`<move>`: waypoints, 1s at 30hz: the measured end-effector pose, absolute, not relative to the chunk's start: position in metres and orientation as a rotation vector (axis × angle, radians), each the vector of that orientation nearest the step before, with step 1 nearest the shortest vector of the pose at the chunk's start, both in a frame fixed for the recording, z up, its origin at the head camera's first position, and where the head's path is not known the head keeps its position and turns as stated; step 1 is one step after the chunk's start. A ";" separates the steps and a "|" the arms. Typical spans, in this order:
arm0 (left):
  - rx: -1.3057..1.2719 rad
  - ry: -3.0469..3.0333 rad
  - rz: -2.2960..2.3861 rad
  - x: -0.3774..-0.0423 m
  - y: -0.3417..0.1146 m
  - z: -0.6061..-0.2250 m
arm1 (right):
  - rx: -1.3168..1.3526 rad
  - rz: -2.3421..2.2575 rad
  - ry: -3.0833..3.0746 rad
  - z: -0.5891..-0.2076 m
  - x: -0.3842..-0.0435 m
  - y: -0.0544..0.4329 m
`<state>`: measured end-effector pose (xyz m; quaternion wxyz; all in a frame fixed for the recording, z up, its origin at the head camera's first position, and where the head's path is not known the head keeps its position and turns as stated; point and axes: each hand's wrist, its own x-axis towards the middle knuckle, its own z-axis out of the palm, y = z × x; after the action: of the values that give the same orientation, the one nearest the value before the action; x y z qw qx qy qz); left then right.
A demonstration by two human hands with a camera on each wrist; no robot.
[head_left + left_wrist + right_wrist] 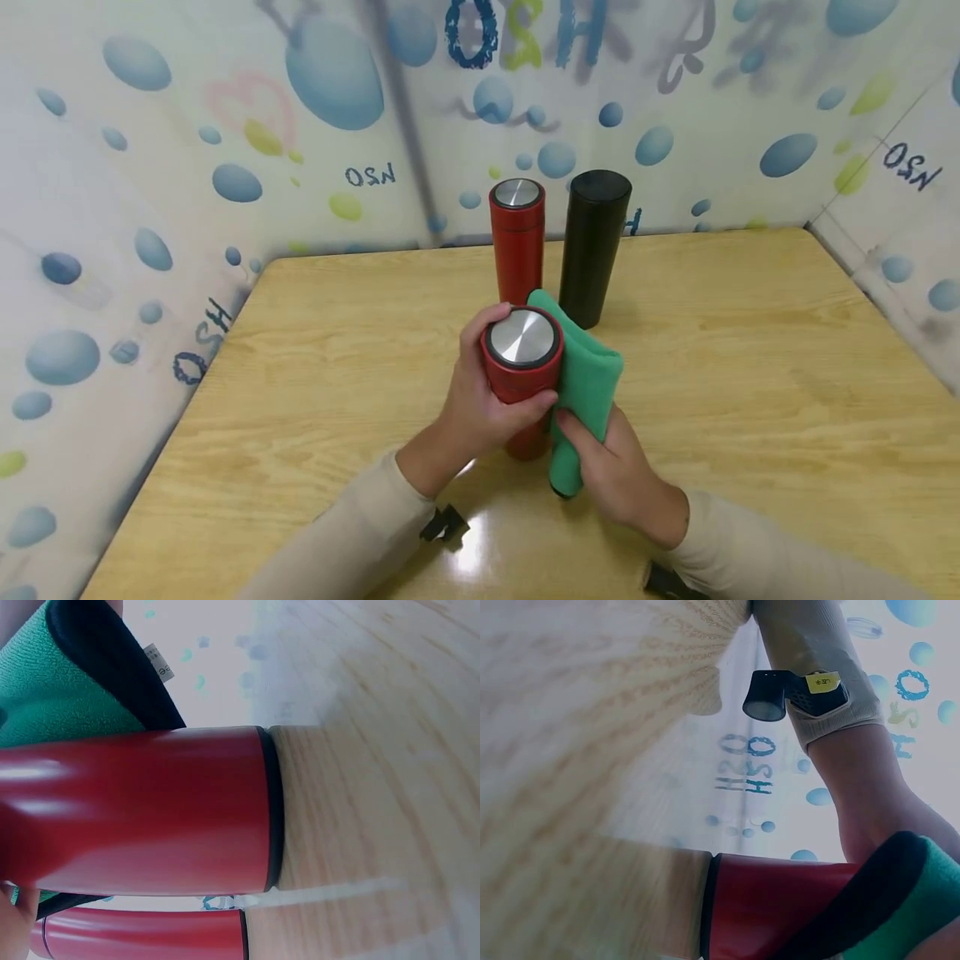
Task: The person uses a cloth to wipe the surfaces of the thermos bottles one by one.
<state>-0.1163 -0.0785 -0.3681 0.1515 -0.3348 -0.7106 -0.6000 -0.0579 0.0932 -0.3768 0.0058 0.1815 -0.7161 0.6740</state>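
Note:
My left hand (476,408) grips a red thermos bottle (519,383) near its top, thumb and fingers curled round it. The bottle stands upright with a brushed silver lid disc, and its black base ring (274,810) is right at the table surface in the left wrist view. In my right hand (618,471) is a folded green cloth (585,375), pinched by the thumb and laid along the bottle's right side. Dark edging and a small white tag (159,664) show on the cloth. Part of the bottle's body is hidden by the left hand and cloth.
Just behind stands a second red thermos (517,250) with a silver lid, and right of it a black thermos (596,250). The wooden table (360,333) meets a white wall covering (420,183) printed with blue and green drops. Black wrist cameras sit by both sleeves.

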 end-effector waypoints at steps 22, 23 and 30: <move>-0.981 -2.043 -1.721 -0.117 -0.079 -0.365 | 0.609 2.058 -2.110 -0.371 -0.053 0.095; -0.980 -2.046 -1.723 -0.118 -0.078 -0.364 | 0.619 2.062 -2.088 -0.371 -0.053 0.095; -0.982 -2.059 -1.725 -0.117 -0.079 -0.365 | 0.731 2.041 -1.929 -0.371 -0.054 0.095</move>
<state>-0.1168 -0.0794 -0.3646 0.1404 -0.3400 -0.7127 -0.5973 -0.0536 0.0949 -0.3710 0.1196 0.2502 -0.6600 0.6982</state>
